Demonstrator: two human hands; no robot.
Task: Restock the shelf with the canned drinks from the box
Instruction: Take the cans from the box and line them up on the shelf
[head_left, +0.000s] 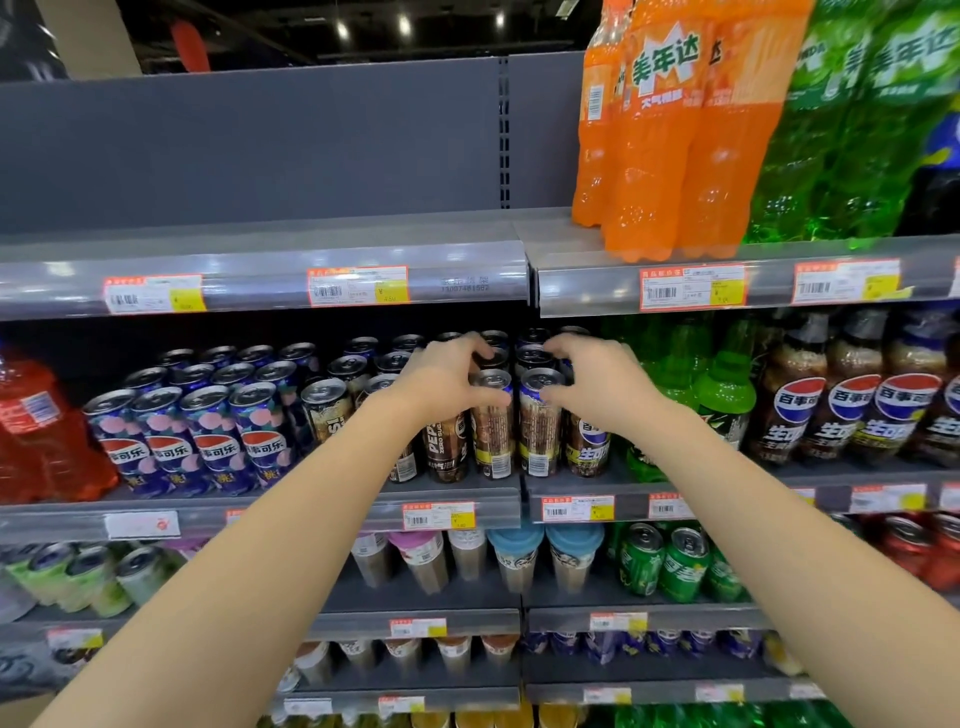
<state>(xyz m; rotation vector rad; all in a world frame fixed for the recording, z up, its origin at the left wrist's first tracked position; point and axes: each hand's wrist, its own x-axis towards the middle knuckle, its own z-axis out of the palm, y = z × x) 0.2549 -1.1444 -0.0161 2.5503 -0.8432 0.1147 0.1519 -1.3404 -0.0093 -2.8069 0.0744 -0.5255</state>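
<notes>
Both arms reach to the middle shelf (260, 514). My left hand (441, 379) curls round the top of a dark brown can (491, 431) in the front row. Beside it, my right hand (597, 384) grips the neighbouring brown can (540, 431) near its rim. Both cans stand upright on the shelf among more dark cans (447, 447) of the same kind. To the left stand several blue cans (218, 436) with pink peach print. The box is not in view.
The top shelf (260, 249) is bare on the left; orange bottles (670, 135) and green bottles (857, 130) stand on its right. Green bottles (722, 400) and cola bottles (852, 405) sit right of the cans, a red bottle (36, 421) far left. Cups and cans fill lower shelves.
</notes>
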